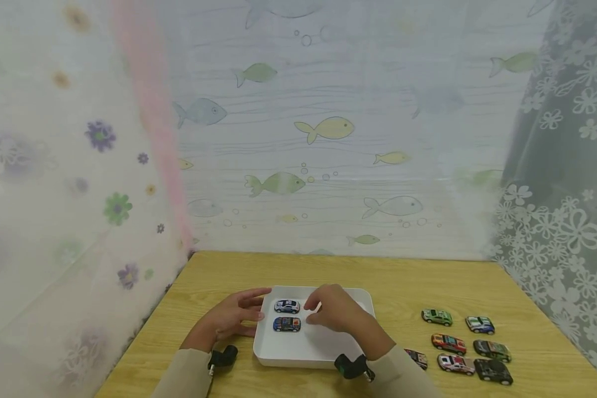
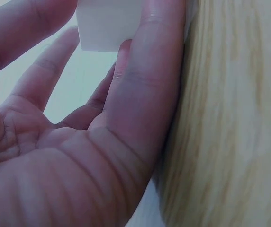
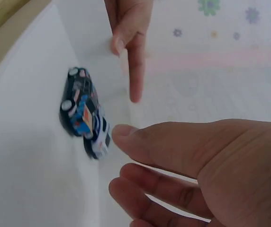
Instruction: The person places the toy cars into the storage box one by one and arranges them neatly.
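A white tray (image 1: 318, 348) lies on the wooden table, with two toy cars inside its left part. The white and dark toy car (image 1: 287, 306) is at the back and the blue and black toy car (image 1: 287, 324) just in front of it. My left hand (image 1: 234, 316) rests at the tray's left wall, its fingers extended and spread. Over the tray is my right hand (image 1: 339, 309), just right of both cars. In the right wrist view its thumb (image 3: 140, 142) and fingers are apart, with nothing between them.
Several more toy cars stand on the table to the right of the tray, among them a green car (image 1: 436, 317), a red-orange car (image 1: 449, 343) and a black car (image 1: 493, 371). One car (image 1: 417, 358) is partly hidden by the right sleeve. A fish-patterned curtain (image 1: 328, 221) borders the table's back.
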### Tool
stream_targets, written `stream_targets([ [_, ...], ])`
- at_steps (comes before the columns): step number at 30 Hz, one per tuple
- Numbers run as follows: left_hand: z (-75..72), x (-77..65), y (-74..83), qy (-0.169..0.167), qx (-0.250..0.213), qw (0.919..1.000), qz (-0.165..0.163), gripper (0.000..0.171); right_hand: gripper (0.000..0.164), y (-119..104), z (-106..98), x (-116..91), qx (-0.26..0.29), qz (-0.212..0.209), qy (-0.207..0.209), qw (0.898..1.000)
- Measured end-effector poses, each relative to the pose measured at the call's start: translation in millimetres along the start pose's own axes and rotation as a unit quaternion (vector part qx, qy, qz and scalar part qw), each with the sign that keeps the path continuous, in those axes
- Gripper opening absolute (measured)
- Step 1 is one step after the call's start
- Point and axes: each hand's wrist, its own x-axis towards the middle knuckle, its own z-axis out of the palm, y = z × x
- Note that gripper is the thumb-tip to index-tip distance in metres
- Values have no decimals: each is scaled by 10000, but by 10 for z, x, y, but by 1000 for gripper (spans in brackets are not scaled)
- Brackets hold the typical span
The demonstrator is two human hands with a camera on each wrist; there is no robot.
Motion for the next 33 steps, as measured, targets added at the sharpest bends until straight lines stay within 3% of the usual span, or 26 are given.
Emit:
stream_targets([
  [10, 26, -13, 25, 127, 84, 9998, -99, 64, 14, 275, -275, -369, -198, -105, 404, 9989],
  [18, 26, -17, 24, 153, 67, 9998, -82, 63, 10, 491, -490, -639, -519, -431, 798, 9945],
  [33, 2, -6, -3, 131, 111, 9998, -66, 63, 21, 950, -745, -1187, -129, -302, 1172, 9926],
])
